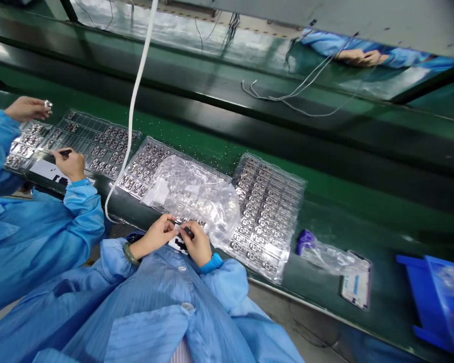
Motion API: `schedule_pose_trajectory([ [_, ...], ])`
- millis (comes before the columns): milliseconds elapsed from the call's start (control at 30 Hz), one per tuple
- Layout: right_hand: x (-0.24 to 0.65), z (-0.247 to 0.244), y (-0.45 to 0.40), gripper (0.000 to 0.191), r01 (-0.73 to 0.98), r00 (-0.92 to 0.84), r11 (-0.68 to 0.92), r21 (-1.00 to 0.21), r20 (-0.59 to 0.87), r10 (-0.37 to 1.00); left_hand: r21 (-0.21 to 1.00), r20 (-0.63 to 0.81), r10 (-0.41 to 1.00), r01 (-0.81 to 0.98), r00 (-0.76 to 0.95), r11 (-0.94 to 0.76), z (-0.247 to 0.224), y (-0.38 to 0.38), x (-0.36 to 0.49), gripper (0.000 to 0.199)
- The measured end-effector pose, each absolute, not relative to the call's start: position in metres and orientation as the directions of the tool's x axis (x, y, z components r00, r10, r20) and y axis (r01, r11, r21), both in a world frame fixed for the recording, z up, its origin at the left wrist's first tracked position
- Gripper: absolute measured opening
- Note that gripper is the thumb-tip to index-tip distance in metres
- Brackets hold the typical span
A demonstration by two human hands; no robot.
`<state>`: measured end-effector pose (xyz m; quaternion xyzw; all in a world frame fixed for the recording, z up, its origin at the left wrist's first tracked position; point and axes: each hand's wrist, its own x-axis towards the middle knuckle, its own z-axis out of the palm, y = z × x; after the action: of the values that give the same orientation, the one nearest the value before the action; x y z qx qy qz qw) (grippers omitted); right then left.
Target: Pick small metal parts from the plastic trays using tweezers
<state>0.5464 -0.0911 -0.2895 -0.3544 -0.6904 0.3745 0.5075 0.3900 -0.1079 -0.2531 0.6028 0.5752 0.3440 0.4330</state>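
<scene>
While pinching a small black part (188, 232) between thumb and bent fingertips, right hand (199, 245) just beside left hand (155, 236), both low over the near edge of a dark green workbench (363, 201). Right hand nearer that part, its long axis seemingly slanting down toward the right, though partly hidden by the fingers. Left fingers (172, 225) drawn together and reaching toward it; any contact or pinch too obscured to tell. Directly beneath, a narrow black-and-white printed paper strip (178, 244), lying roughly across the body. Just ahead, a crumpled clear plastic bag (196, 194), touching the hands' working area, with a clear plastic tray of small metal parts (267, 217) immediately to the right. Little open room on either side: the tray and bag crowding ahead and rightward, a co-worker's blue-sleeved arm (85, 212) close on the left. Wider bare green bench surface well beyond the tray, near a small blue-topped plastic packet (325, 254).
</scene>
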Motion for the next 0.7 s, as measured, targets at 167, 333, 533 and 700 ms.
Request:
schedule_pose_trajectory([
  [167, 0.550, -0.286, -0.087, 0.009, 0.097, -0.267, 0.535, -0.839, 0.496, 0.826, 0.892, -0.020, 0.994, 0.450, 0.111, -0.032, -0.245, -0.109, 0.394, 0.040],
  [333, 0.555, -0.287, -0.086, 0.009, 0.135, -0.266, 0.622, -0.771, 0.577, 0.772, 0.873, -0.010, 0.995, 0.487, 0.099, -0.040, -0.236, -0.108, 0.399, 0.037],
  [533, 0.558, -0.289, -0.080, 0.010, 0.198, -0.302, 0.635, -0.747, 0.570, 0.764, 0.845, 0.011, 0.993, 0.530, 0.115, -0.071, -0.235, -0.106, 0.399, 0.036],
  [700, 0.558, -0.287, -0.075, 0.008, 0.245, -0.347, 0.638, -0.730, 0.548, 0.761, 0.795, 0.060, 0.989, 0.592, 0.132, -0.127, -0.233, -0.106, 0.398, 0.034],
])
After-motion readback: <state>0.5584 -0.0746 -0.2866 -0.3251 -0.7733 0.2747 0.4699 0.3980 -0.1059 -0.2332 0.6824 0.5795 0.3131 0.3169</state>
